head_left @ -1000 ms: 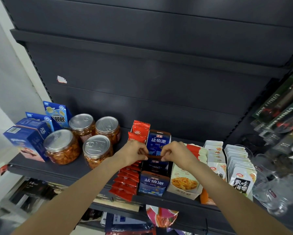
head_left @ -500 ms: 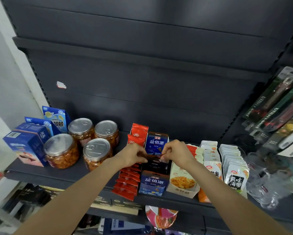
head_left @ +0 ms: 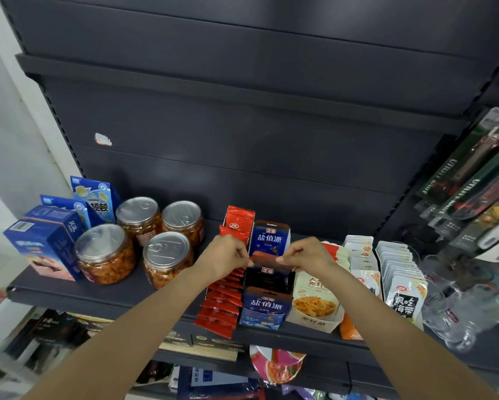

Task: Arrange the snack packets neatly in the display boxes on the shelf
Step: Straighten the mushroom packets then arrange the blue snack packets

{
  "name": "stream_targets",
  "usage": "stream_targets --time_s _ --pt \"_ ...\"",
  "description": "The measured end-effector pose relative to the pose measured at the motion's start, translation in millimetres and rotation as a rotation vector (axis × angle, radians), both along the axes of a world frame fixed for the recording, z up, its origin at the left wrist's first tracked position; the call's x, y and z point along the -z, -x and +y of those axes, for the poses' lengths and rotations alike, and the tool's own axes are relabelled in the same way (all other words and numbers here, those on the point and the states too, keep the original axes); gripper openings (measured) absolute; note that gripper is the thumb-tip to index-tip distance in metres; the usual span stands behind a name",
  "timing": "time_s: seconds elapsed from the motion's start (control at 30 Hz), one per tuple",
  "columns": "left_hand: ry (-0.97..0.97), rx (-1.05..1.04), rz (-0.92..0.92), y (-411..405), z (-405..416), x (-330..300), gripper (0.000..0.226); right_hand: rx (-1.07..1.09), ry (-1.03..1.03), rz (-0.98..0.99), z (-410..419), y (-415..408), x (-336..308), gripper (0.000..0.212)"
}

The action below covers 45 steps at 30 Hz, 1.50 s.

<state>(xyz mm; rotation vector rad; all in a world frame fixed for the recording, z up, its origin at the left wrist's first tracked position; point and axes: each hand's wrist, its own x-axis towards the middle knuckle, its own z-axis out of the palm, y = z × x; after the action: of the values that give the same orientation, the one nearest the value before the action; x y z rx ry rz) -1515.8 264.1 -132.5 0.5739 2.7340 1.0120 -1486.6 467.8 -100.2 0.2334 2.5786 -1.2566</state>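
Note:
A blue display box [head_left: 264, 308] of dark snack packets stands on the shelf between a row of red packets [head_left: 223, 306] and a pale box with noodle artwork [head_left: 314, 304]. My left hand [head_left: 223, 256] and my right hand [head_left: 307, 255] pinch the two top corners of one dark packet [head_left: 267, 259], held upright over the rear of the blue box. The box's raised back flap [head_left: 269, 238] shows behind the packet. White packets [head_left: 402, 280] fill the boxes further right.
Several foil-lidded jars [head_left: 166, 258] and blue cartons [head_left: 44, 249] stand at the shelf's left. Clear glasses [head_left: 456, 316] crowd the right end, with packaged knives [head_left: 473, 174] hanging above. The dark shelf edge [head_left: 104, 303] runs in front; more goods lie on the shelf below.
Both hands stay on the dark packet's top corners over the blue box and have shifted slightly toward its rear. The view has tilted up a little.

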Motion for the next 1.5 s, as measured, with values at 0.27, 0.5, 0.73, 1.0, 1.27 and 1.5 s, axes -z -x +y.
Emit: stream_targets --time_s 0.27,0.5,0.73,1.0,1.27,1.5 --pt "0.1 0.253 -0.092 3 -7 3 0.006 0.02 -0.138 0.224 8 5 -13 0.005" --pt "0.037 0.22 -0.187 4 -4 -7 0.018 -0.106 -0.564 0.52 4 -6 -45 0.014" --pt "-0.379 -0.158 -0.343 4 -1 -28 0.025 0.075 -0.391 0.754 16 -23 -82 0.011" --pt "-1.052 -0.179 -0.745 -3 -12 -57 0.024 0.116 0.252 0.652 30 -34 -86 0.023" --pt "-1.256 -0.254 -0.766 -16 -22 -77 0.036 0.139 0.139 0.745 27 -42 -76 0.029" --pt "-1.091 -0.239 -0.508 -36 -18 -78 0.02 0.197 0.391 0.568 13 -50 -68 0.018"
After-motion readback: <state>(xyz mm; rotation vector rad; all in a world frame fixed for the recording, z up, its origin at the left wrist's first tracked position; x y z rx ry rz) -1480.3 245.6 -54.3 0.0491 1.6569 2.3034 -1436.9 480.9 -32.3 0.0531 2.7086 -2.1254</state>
